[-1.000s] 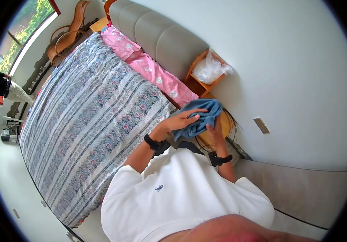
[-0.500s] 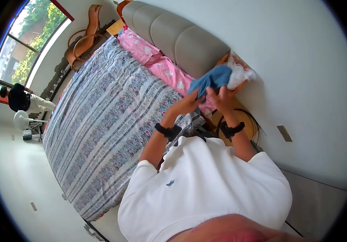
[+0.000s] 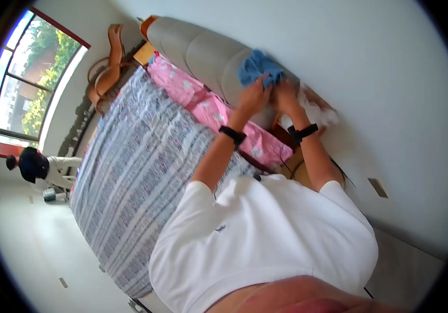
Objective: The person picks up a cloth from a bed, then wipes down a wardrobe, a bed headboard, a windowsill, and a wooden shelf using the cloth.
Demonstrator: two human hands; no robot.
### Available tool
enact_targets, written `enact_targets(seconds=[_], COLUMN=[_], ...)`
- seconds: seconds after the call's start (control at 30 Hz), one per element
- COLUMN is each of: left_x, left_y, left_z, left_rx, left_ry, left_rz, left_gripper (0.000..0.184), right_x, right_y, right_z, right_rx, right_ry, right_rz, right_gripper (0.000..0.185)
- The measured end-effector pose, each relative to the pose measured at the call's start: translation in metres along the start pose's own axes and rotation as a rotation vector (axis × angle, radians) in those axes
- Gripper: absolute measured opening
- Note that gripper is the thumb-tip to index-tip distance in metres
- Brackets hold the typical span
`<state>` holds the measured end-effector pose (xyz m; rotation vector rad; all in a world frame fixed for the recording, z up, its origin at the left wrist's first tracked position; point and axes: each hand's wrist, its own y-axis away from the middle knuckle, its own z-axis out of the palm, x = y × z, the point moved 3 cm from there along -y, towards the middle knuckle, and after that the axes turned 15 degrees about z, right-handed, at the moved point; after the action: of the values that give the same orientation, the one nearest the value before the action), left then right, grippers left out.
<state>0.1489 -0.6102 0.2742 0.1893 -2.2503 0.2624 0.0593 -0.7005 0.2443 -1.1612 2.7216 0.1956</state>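
Observation:
A crumpled blue cloth is held in front of the grey padded headboard, near its right end. My left hand grips the lower edge of the cloth, its fingers bent around the fabric. Close beside it, my right hand is closed at the cloth's right side, a little blurred by motion. Whether the cloth touches the headboard, I cannot tell. Below my hands lies a pink pillow with white shapes, along the head of the bed.
A striped floral sheet covers the bed. White translucent plastic sits by the headboard's right end, above a wooden bedside table with a dark cable. Another person stands beyond the bed, near a curved wooden chair and the window.
Both hands have moved up and slightly left with the blue cloth, from beside the white plastic to the headboard. More of the pink pillow shows. The camera view has shifted a little.

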Motion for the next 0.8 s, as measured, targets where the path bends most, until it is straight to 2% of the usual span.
enact_targets(seconds=[0.07,0.1,0.17,0.27,0.3,0.33,0.37,0.4,0.43,0.47,0.53,0.6,0.73,0.77,0.8], left_x=[-0.052,-0.071,-0.099,-0.111,-0.105,-0.111,-0.141,-0.165,-0.164,-0.163,-0.178,-0.196,-0.219,-0.224,-0.215], left_y=[-0.012,-0.019,-0.031,-0.056,-0.063,-0.067,-0.075,-0.080,-0.078,-0.079,-0.082,-0.089,-0.100,-0.101,-0.102], left_z=[0.022,0.016,0.014,-0.024,-0.040,-0.050,-0.050,-0.047,-0.050,-0.062,-0.079,-0.092,-0.112,-0.113,-0.116], left_rx=[0.282,0.271,0.079,0.165,0.151,0.137,0.220,0.315,0.337,0.365,0.399,0.457,0.515,0.460,0.401], left_ry=[-0.271,-0.285,-0.600,0.048,0.026,0.014,-0.057,-0.141,-0.115,-0.043,0.006,0.078,0.016,-0.119,-0.244], left_rz=[0.482,0.490,0.521,-0.002,-0.037,-0.080,0.004,0.090,0.056,0.019,-0.023,0.013,-0.018,-0.009,0.000], left_gripper=[0.053,0.053,0.053,0.060,0.061,0.061,0.061,0.062,0.062,0.063,0.064,0.065,0.065,0.065,0.064], right_x=[-0.002,-0.004,-0.020,-0.045,-0.053,-0.064,-0.078,-0.086,-0.094,-0.101,-0.121,-0.136,-0.158,-0.162,-0.159], right_y=[-0.041,-0.057,-0.084,-0.140,-0.154,-0.153,-0.155,-0.170,-0.184,-0.195,-0.216,-0.226,-0.259,-0.260,-0.254], right_z=[0.045,0.066,0.073,0.107,0.117,0.101,0.082,0.095,0.101,0.111,0.111,0.106,0.099,0.091,0.085], right_rx=[0.011,-0.013,0.000,0.033,0.051,0.037,0.021,0.132,0.256,0.235,0.260,0.221,0.151,0.168,0.082], right_ry=[0.054,0.133,0.070,0.319,0.367,0.262,0.155,0.198,0.232,0.245,0.312,0.286,0.223,0.206,0.274], right_rz=[-0.028,-0.057,-0.030,0.029,0.038,-0.024,-0.084,-0.067,-0.061,-0.091,0.029,0.006,-0.004,0.001,-0.018], right_gripper=[0.075,0.077,0.079,0.078,0.076,0.075,0.074,0.072,0.070,0.070,0.067,0.067,0.069,0.069,0.070])
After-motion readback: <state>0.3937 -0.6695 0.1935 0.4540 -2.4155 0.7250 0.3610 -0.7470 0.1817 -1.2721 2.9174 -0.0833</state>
